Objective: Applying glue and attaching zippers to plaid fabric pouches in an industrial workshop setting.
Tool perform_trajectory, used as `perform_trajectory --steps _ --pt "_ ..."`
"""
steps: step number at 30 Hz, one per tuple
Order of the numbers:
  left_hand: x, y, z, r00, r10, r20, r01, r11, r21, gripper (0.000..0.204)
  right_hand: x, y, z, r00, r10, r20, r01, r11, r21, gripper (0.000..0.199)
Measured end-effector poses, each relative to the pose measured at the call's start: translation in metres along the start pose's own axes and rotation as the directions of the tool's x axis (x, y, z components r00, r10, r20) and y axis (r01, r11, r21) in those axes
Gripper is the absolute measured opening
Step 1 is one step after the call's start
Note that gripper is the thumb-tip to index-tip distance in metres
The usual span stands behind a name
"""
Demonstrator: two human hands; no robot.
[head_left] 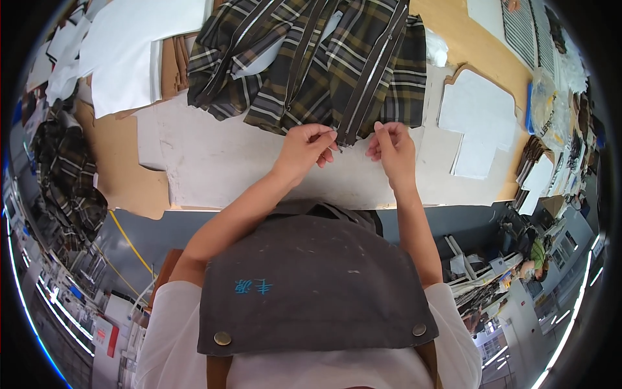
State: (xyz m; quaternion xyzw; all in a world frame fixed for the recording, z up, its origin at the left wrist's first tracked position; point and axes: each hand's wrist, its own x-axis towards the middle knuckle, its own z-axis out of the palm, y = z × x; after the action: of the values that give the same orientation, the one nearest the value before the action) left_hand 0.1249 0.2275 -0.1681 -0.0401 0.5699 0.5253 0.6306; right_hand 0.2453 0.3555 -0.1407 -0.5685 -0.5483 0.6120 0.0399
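Observation:
Dark plaid cloth pieces (291, 84) with long zippers lie over the far middle of the table. My left hand (303, 150) pinches at the lower end of the rightmost zipper (363, 87), where its dark tape hangs past the plaid hem. Just right of that end is my right hand (395, 150), its thumb and fingers drawn together near the hem. Whatever lies between the right fingertips is too small to make out. Other zippers run up through the folds to the left, with pale cloth showing between them.
The worktable (214, 168) carries white paper patterns (129, 58) at the left and a white-topped pattern piece (476, 123) at the right. Brown card (120, 162) overhangs the left front edge. Plaid garments (65, 168) hang farther left. Clear plastic bags (551, 107) and stacked pieces sit far right.

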Motion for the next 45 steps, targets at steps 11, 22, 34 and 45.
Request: perform_trajectory --steps 11,22,34,45 --pt "-0.001 -0.002 0.004 0.998 0.061 0.003 -0.061 0.996 0.067 0.017 -0.006 0.009 0.001 0.905 0.208 0.370 -0.301 0.929 0.215 0.023" --pt "0.000 0.002 0.011 0.999 0.043 0.032 -0.045 0.998 0.043 0.013 -0.008 0.011 0.002 0.809 0.364 0.462 -0.564 0.703 0.433 0.024" --pt "0.000 0.005 0.015 0.999 0.024 0.045 -0.025 1.000 0.009 0.012 -0.019 0.011 0.007 0.779 -0.620 0.095 0.594 0.681 -0.429 0.014" --pt "0.004 -0.002 0.012 0.997 0.045 0.071 -0.048 0.998 0.046 0.014 -0.015 0.013 0.003 0.939 -0.336 0.073 0.343 0.910 -0.233 0.006"
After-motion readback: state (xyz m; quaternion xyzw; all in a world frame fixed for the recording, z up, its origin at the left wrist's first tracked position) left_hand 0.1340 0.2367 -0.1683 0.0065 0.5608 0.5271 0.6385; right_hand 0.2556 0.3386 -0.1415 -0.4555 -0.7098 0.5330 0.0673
